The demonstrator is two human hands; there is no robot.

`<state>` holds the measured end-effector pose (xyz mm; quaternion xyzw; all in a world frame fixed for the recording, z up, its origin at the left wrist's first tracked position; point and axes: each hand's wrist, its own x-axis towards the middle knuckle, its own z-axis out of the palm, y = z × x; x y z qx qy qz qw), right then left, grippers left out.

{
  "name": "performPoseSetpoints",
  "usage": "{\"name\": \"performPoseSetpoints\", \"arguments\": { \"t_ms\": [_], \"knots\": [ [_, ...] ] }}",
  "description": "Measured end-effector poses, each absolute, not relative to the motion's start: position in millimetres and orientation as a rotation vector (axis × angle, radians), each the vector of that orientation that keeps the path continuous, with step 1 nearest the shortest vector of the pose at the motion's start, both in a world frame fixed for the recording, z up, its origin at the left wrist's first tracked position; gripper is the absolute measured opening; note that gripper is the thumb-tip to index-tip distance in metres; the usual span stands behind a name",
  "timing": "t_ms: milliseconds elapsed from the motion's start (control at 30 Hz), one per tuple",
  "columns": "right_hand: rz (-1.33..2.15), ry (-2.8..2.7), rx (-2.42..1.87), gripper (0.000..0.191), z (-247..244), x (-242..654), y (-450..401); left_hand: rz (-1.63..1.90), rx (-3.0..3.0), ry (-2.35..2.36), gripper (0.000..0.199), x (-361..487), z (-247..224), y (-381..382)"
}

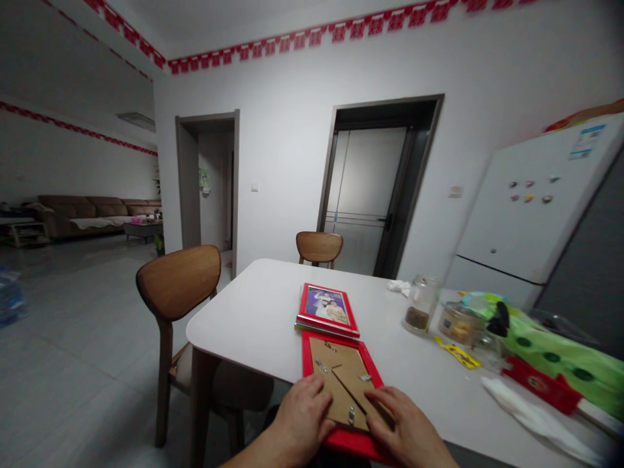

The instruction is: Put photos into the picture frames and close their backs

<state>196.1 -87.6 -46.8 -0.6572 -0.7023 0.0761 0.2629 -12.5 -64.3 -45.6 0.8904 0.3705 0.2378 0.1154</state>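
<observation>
A red picture frame (308,354) lies face down near the table's front edge, its brown backing board (336,383) and several metal clips showing. On the backing is a dark diagonal slot or strut. My left hand (305,416) rests at the frame's lower left, fingers curled over the edge of the backing. At the lower right, my right hand (404,426) touches the backing and the red rim with its fingers. Just beyond, a stack of red frames (327,309) lies with a photo of people facing up, touching or overlapping the far end of the nearer frame.
On the white table (258,312), a glass jar (419,305), a round container (458,323), a yellow item (461,354), a red box (541,383), a green bag (550,344) and white tissue (536,416) lie rightward. Wooden chairs (182,279) stand left and behind.
</observation>
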Motion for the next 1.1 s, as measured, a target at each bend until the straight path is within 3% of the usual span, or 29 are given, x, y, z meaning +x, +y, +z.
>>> {"name": "performPoseSetpoints", "arguments": {
  "t_ms": [400, 600, 767, 1100],
  "knots": [
    [0.073, -1.991, -1.834, 0.031, -43.2, 188.2, -89.4, 0.541, 2.622, 1.083, 0.021, -20.8, -33.9, -68.5],
    [-0.019, -2.028, -1.813, 0.029, -53.8, 182.0, -89.3, 0.475, 2.638, 0.970, 0.056, -30.0, -42.3, -66.8],
    [0.038, -2.135, -1.668, 0.032, -49.4, 173.3, -98.3, 0.500, 2.604, 0.996, 0.044, -31.3, -47.3, -66.0],
    [0.132, -2.385, -1.500, 0.040, -48.0, 167.6, -99.9, 0.479, 2.599, 1.064, 0.059, -32.3, -38.3, -66.2]
  ]
}}
